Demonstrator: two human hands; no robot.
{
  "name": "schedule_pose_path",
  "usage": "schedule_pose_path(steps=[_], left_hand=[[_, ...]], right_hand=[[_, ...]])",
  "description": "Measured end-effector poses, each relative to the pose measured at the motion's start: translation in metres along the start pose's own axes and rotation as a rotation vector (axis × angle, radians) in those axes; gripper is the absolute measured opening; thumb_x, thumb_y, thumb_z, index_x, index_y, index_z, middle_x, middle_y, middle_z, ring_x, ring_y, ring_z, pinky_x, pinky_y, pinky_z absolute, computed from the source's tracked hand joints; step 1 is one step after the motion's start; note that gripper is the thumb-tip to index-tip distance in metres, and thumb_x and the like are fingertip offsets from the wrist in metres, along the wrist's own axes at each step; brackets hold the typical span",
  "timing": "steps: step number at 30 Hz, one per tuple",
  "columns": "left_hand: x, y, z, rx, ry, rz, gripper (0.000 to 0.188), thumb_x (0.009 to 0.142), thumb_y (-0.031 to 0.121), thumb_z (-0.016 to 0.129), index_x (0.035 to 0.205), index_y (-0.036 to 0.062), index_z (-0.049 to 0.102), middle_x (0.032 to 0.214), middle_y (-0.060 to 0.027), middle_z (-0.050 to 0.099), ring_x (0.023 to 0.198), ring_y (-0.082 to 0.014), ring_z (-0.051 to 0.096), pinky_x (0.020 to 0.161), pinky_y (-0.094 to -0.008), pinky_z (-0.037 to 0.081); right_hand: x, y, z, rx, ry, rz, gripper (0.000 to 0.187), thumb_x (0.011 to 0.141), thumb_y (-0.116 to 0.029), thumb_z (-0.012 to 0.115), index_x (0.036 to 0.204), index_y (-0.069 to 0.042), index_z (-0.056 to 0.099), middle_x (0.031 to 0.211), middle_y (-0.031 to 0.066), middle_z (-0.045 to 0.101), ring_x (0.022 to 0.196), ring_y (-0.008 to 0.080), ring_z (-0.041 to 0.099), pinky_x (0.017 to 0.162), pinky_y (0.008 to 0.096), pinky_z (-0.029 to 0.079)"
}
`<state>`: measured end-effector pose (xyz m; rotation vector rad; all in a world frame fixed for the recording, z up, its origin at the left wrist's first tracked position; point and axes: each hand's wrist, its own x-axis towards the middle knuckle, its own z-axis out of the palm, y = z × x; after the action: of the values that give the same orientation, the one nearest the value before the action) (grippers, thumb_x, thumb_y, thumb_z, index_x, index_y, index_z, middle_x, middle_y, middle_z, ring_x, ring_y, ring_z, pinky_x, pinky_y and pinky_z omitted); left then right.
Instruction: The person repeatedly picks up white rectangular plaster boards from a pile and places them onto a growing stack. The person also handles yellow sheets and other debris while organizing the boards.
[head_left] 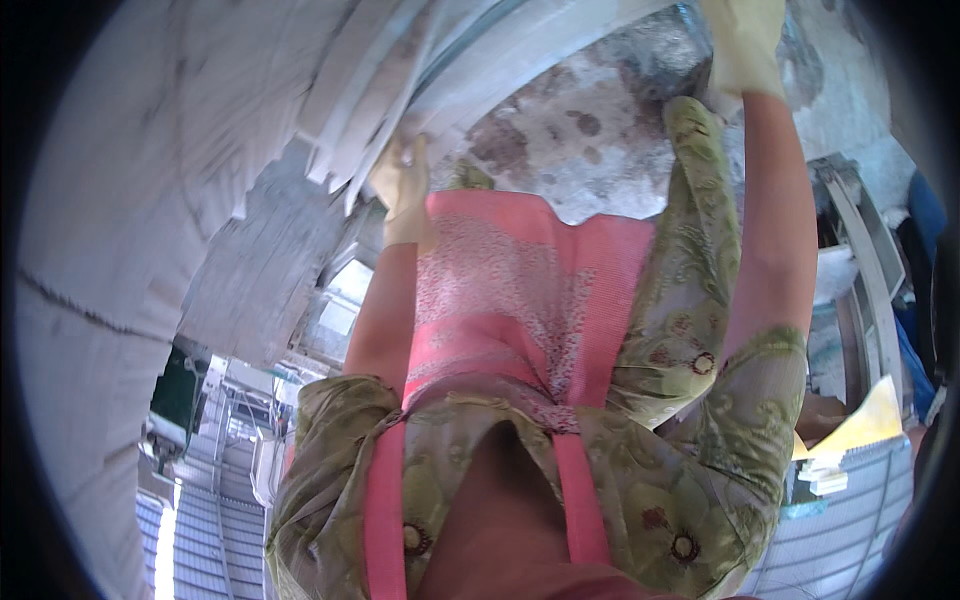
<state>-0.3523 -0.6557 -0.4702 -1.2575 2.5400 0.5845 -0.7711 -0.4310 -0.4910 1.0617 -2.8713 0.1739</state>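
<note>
Stained concrete floor (pixel 580 150) at 12 o'clock. Gloved left hand (pixel 405 190) grips white sheet stack (pixel 380 90) at 11; gloved right hand (pixel 742 45) clutches stack's far edge (pixel 560 40) at 1. Risk: loose sheets may slide from glove grip.

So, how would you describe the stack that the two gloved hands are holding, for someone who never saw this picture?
Start from the pink apron in the middle of the view and follow both bare forearms upward. The left hand and the right hand, in pale yellow gloves, grip a curved bundle of thin white sheets at the top. Its many layered edges set it apart from the stained grey floor behind it.
</note>
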Motion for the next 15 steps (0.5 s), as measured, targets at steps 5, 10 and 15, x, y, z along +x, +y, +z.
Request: schedule_pose_path(steps=[5, 10, 15], left_hand=[[0.002, -0.029, -0.006, -0.080, -0.039, 0.057, 0.046, 0.092, 0.028, 0.070, 0.135, 0.0138, 0.065, 0.116, -0.0190, 0.071, 0.115, -0.0366, 0.065, 0.100, -0.0422, 0.049], [-0.003, -0.053, -0.038, -0.222, -0.072, 0.141, 0.037, 0.093, 0.020, 0.065, 0.130, 0.0129, 0.068, 0.118, -0.0214, 0.070, 0.115, -0.0378, 0.064, 0.099, -0.0410, 0.050], [-0.008, -0.076, -0.057, 0.137, -0.221, 0.067, 0.051, 0.086, 0.019, 0.072, 0.134, 0.0059, 0.063, 0.121, -0.0226, 0.070, 0.117, -0.0379, 0.065, 0.102, -0.0417, 0.048]], right_hand=[[-0.069, -0.123, -0.039, 0.404, -0.211, -0.280, 0.057, 0.091, -0.021, 0.058, 0.141, 0.003, 0.049, 0.143, 0.0240, 0.052, 0.140, 0.0385, 0.043, 0.120, 0.0503, 0.028], [-0.119, -0.205, -0.027, 0.562, -0.248, -0.132, 0.063, 0.093, -0.023, 0.060, 0.146, 0.005, 0.043, 0.150, 0.0270, 0.044, 0.143, 0.0410, 0.038, 0.122, 0.0507, 0.023], [-0.130, -0.219, -0.010, 0.505, -0.254, -0.044, 0.063, 0.093, -0.022, 0.060, 0.147, 0.005, 0.042, 0.149, 0.0267, 0.044, 0.142, 0.0399, 0.039, 0.122, 0.0518, 0.024]])
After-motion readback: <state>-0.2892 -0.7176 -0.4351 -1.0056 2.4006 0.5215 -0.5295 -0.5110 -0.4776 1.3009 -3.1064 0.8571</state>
